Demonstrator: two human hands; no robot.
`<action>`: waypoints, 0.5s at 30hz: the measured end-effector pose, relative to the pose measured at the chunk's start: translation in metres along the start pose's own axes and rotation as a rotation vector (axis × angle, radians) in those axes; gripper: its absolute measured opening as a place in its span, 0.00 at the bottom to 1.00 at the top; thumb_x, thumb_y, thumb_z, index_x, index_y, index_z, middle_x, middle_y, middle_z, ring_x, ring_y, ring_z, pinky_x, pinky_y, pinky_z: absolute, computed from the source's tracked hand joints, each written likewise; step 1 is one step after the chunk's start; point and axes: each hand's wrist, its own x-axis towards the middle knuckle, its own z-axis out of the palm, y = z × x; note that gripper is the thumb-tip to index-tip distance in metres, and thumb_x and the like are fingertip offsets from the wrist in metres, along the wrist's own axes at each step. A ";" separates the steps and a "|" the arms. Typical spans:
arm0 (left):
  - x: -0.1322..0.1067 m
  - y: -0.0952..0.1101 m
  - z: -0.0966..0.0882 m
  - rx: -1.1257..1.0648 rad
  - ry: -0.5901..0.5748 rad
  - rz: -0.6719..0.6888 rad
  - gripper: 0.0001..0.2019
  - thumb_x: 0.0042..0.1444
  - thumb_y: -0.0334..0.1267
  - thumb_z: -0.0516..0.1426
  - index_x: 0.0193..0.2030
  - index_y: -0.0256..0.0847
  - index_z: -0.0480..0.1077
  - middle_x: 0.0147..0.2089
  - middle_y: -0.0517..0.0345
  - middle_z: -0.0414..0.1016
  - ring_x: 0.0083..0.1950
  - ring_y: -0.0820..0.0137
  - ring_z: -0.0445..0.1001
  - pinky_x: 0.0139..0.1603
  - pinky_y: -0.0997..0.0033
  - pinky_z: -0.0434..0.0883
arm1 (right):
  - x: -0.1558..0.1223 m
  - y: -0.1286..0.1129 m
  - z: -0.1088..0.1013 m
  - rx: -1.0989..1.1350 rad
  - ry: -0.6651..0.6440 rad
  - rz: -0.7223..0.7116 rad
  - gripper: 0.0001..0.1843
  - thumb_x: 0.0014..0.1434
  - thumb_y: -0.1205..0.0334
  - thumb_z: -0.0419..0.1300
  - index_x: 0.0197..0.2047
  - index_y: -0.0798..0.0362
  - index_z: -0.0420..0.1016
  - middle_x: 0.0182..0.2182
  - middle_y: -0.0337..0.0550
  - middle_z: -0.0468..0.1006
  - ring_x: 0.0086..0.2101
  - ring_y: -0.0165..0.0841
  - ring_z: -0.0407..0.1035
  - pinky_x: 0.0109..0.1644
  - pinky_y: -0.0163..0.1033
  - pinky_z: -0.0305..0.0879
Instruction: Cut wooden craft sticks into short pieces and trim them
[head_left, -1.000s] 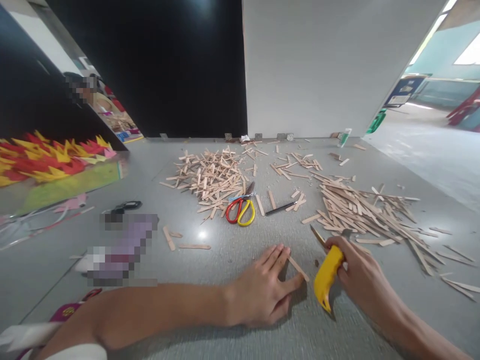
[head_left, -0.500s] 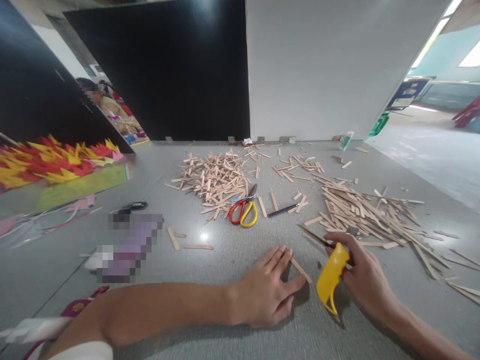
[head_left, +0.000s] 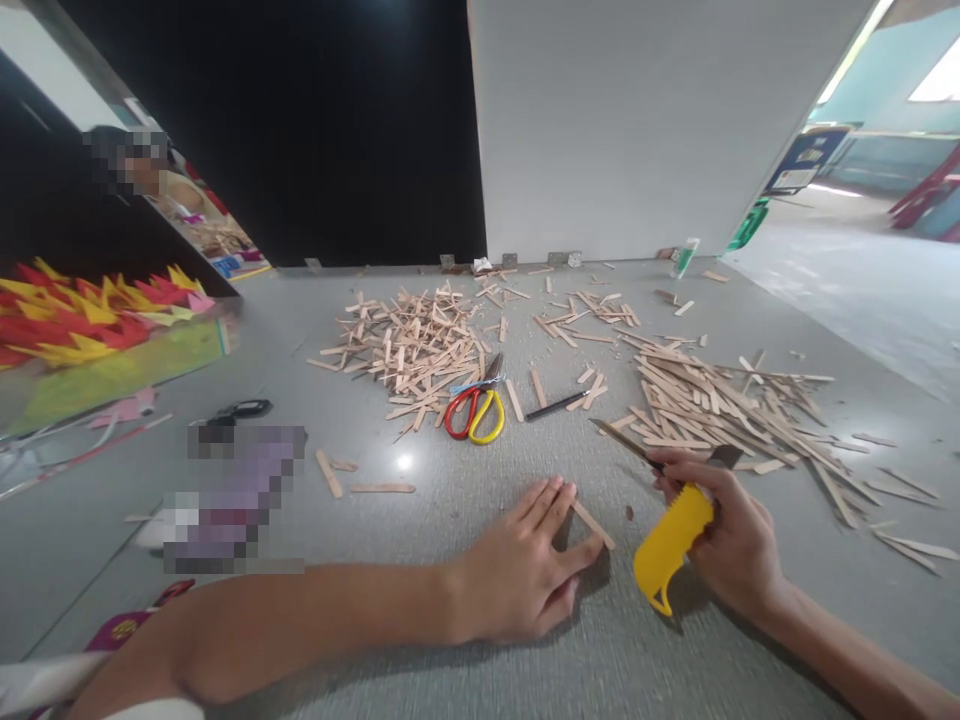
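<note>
My left hand (head_left: 525, 570) rests on the grey table, its thumb and fingertips closed about a short wooden craft stick (head_left: 592, 523) and holding it down. Part of that stick shows between thumb and fingers. In my right hand (head_left: 739, 535) is a small saw (head_left: 670, 545) with a yellow handle, its narrow pointed blade aimed up and left. The blade is off the stick, to its right. Beyond my left hand lie scissors (head_left: 480, 410) with one red and one yellow handle, and a black pen (head_left: 559, 404).
Cut craft sticks (head_left: 420, 345) are heaped at the back, and long sticks (head_left: 697, 390) pile up at the right. A glue bottle (head_left: 685, 258) stands by the white panel (head_left: 637, 120). Red and yellow folded paper (head_left: 90, 310) lies left. A person (head_left: 165, 190) is behind the black panel (head_left: 315, 130).
The view has shifted a little, so the table things sit slightly further left and up. The saw in my right hand has tilted slightly; my left hand keeps its hold on the stick.
</note>
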 end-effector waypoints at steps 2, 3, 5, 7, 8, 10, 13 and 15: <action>0.000 0.000 -0.001 -0.002 -0.001 -0.004 0.28 0.72 0.44 0.57 0.75 0.39 0.62 0.81 0.27 0.57 0.80 0.36 0.60 0.77 0.35 0.62 | -0.001 -0.001 -0.001 0.017 0.011 -0.022 0.09 0.69 0.70 0.60 0.48 0.46 0.73 0.45 0.49 0.89 0.40 0.38 0.86 0.38 0.37 0.80; 0.000 0.000 -0.001 -0.001 -0.001 -0.005 0.28 0.72 0.44 0.57 0.75 0.39 0.62 0.81 0.28 0.57 0.80 0.36 0.60 0.77 0.35 0.62 | -0.002 -0.001 -0.001 0.023 0.015 -0.035 0.09 0.69 0.70 0.60 0.48 0.46 0.74 0.45 0.49 0.89 0.39 0.38 0.86 0.38 0.37 0.80; 0.000 0.000 -0.002 0.003 -0.001 -0.005 0.28 0.72 0.44 0.56 0.75 0.40 0.61 0.81 0.29 0.57 0.80 0.37 0.60 0.77 0.36 0.62 | -0.003 -0.002 -0.002 0.023 0.009 -0.055 0.10 0.69 0.70 0.60 0.48 0.46 0.74 0.46 0.50 0.89 0.40 0.38 0.86 0.38 0.37 0.80; 0.000 0.000 -0.002 0.005 0.001 -0.002 0.27 0.73 0.44 0.56 0.75 0.40 0.61 0.80 0.28 0.58 0.80 0.37 0.60 0.77 0.36 0.62 | -0.004 -0.003 -0.002 0.018 -0.002 -0.061 0.10 0.69 0.71 0.60 0.48 0.46 0.75 0.45 0.50 0.89 0.41 0.38 0.86 0.39 0.37 0.80; 0.000 0.000 -0.002 0.006 0.001 -0.001 0.27 0.73 0.44 0.56 0.75 0.39 0.62 0.80 0.28 0.58 0.80 0.37 0.60 0.77 0.36 0.62 | -0.004 -0.004 -0.002 0.022 -0.001 -0.062 0.10 0.69 0.71 0.60 0.48 0.46 0.75 0.45 0.50 0.89 0.42 0.39 0.86 0.40 0.37 0.80; -0.001 0.000 -0.001 0.013 0.006 0.002 0.26 0.73 0.44 0.56 0.74 0.38 0.62 0.80 0.26 0.58 0.80 0.36 0.60 0.77 0.36 0.62 | -0.005 -0.004 -0.002 0.041 0.008 -0.065 0.11 0.68 0.72 0.60 0.49 0.47 0.75 0.45 0.51 0.89 0.42 0.39 0.87 0.40 0.37 0.80; -0.001 0.000 -0.001 0.031 0.022 0.008 0.26 0.73 0.44 0.55 0.73 0.37 0.63 0.79 0.23 0.59 0.79 0.35 0.61 0.76 0.36 0.63 | -0.006 -0.003 -0.002 0.029 0.014 -0.074 0.12 0.68 0.72 0.60 0.50 0.47 0.75 0.46 0.51 0.89 0.41 0.40 0.87 0.39 0.38 0.81; 0.000 0.000 -0.002 0.045 0.036 0.015 0.26 0.73 0.44 0.56 0.74 0.38 0.63 0.78 0.23 0.61 0.78 0.35 0.64 0.75 0.37 0.64 | -0.005 -0.002 -0.003 0.003 0.011 -0.095 0.12 0.68 0.72 0.60 0.50 0.47 0.75 0.46 0.51 0.89 0.39 0.39 0.87 0.37 0.37 0.81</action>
